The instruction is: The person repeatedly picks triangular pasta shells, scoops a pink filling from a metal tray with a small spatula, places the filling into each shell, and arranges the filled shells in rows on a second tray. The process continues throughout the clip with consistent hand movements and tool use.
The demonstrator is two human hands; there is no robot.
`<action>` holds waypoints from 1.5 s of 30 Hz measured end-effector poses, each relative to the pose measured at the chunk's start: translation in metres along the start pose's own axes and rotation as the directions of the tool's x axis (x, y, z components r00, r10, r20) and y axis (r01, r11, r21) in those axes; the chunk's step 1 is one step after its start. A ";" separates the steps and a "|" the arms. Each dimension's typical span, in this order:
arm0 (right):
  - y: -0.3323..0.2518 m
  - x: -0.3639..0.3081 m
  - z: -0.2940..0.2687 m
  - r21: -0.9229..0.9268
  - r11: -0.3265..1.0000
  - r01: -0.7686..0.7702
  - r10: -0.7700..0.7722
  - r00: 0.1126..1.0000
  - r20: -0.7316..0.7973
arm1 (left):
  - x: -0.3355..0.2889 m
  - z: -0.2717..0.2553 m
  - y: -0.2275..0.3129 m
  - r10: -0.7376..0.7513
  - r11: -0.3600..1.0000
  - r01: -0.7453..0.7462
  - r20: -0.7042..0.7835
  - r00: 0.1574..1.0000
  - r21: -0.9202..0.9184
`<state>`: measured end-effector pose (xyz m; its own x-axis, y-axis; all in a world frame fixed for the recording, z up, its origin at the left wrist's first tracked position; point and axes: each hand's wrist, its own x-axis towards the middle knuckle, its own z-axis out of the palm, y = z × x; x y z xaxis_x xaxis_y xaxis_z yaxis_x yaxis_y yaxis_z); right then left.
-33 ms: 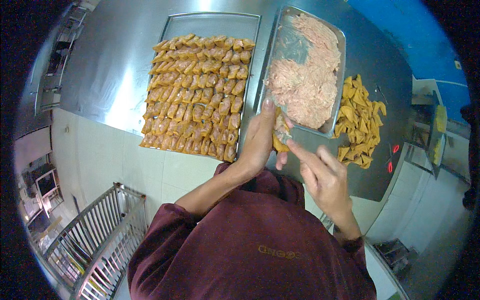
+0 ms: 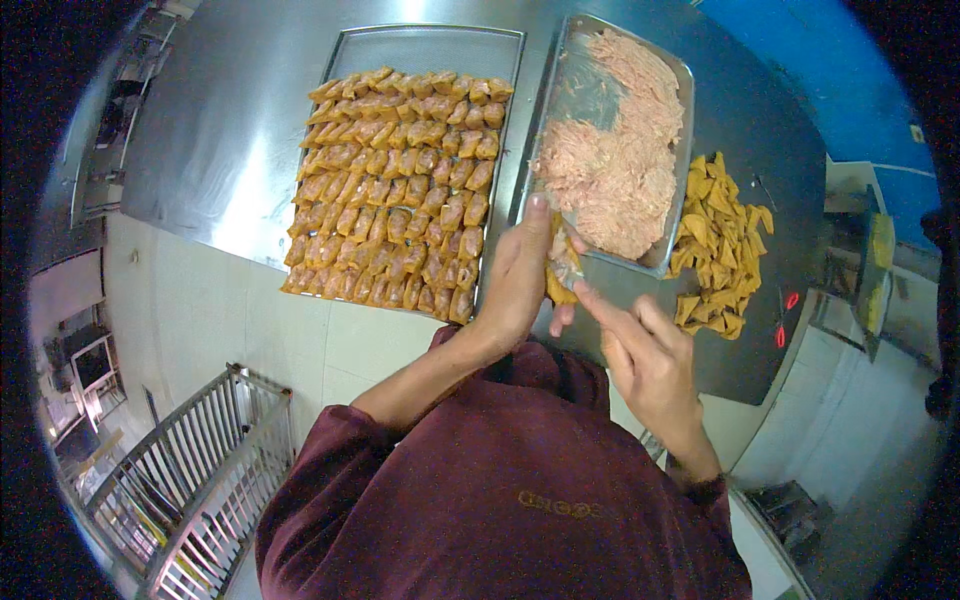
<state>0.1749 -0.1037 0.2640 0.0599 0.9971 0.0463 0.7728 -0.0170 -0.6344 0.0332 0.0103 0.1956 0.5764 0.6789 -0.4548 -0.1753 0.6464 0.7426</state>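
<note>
My left hand (image 2: 520,262) is closed around a yellow-brown fried tofu piece (image 2: 556,290), its thumb up along one side. Pale pink minced filling shows in the tofu's opening. The index fingertip of my right hand (image 2: 650,350) meets that opening, where a small shiny patch shows. The right hand's other fingers are curled in, and what they hold, if anything, is hidden. Just beyond my hands lies a metal tray of minced meat (image 2: 640,150). To its right is a loose heap of unfilled tofu pieces (image 2: 722,240).
On the left, a rectangular metal tray (image 2: 420,48) carries several rows of filled tofu pieces (image 2: 390,190). Red-handled scissors (image 2: 781,335) lie by the right edge of the steel table (image 2: 230,130). A slatted metal rack (image 2: 190,470) stands on the floor at lower left.
</note>
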 end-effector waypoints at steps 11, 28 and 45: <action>0.013 -0.016 -0.023 -0.144 0.989 0.030 -0.032 0.999 -0.016 | 0.010 -0.018 -0.009 -0.023 0.999 0.026 0.132 0.991 -0.020; -0.015 0.020 -0.042 -0.154 0.960 0.236 -0.209 0.963 0.168 | 0.001 -0.041 0.006 -0.223 0.969 0.192 0.220 0.950 0.155; -0.002 0.032 -0.053 -0.218 0.891 0.399 -0.375 0.916 0.143 | -0.013 -0.035 0.043 -0.203 0.976 0.148 0.414 0.887 0.160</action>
<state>0.2090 -0.0754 0.3073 -0.3258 0.9300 0.1700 0.8499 0.3669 -0.3781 -0.0097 0.0413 0.2169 0.8774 0.3271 -0.3509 0.0425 0.6756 0.7360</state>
